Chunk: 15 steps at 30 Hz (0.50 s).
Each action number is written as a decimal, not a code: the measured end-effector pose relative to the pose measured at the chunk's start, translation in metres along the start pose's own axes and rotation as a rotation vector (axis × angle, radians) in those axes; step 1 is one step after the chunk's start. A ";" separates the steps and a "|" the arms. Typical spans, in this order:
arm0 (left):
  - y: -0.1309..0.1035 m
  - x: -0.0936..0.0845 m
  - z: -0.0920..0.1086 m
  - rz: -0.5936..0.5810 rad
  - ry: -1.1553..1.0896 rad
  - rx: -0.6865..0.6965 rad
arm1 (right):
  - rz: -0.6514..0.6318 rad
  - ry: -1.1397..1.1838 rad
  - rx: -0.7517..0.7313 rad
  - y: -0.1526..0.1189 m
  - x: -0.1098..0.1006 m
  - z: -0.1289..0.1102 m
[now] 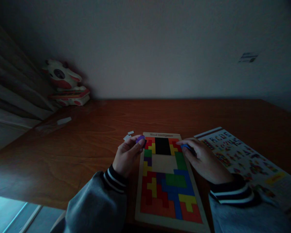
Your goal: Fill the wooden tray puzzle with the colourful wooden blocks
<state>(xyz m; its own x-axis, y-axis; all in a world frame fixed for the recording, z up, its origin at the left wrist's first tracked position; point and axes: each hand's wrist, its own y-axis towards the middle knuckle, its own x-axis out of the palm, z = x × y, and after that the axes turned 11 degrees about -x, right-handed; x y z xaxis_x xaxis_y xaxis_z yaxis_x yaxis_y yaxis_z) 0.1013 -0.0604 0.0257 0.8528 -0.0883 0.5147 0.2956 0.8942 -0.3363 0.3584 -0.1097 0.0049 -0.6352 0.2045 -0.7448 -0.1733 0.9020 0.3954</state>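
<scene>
Two hands at work over a wooden puzzle board [169,221], which lies on a brown table [116,119]. Left hand [127,157]: pinching a purple piece [140,139] between thumb and fingers, just at the board's upper left corner. Right hand [205,160]: fingers closed on a blue piece [188,148], near the board's upper right edge; index fingertip by the red and orange pieces there.

Board long, its far edge lettered. Lower part packed with red, yellow, blue, green, purple and orange pieces. Above them a pale bare patch [163,163]; beyond that, a black area [162,146] between coloured pieces on both sides. Green also along the right side, beside the patch.

Small white bits [131,132] on the table, just beyond the left hand. Printed sheet [245,161] to the right of the board, slanting, partly under the right forearm. Far left, by the curtain [11,87]: a white and red toy [65,81] against the wall.
</scene>
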 end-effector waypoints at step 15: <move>0.001 -0.001 -0.002 -0.029 -0.017 0.000 | -0.027 0.168 0.102 0.010 -0.007 -0.029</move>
<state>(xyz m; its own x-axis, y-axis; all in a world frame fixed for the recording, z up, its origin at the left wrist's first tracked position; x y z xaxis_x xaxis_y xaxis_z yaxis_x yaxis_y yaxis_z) 0.1018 -0.0600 0.0228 0.8365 -0.1068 0.5374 0.3199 0.8915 -0.3208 0.3394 -0.1134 0.0299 -0.7495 0.1210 -0.6508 -0.1201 0.9420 0.3135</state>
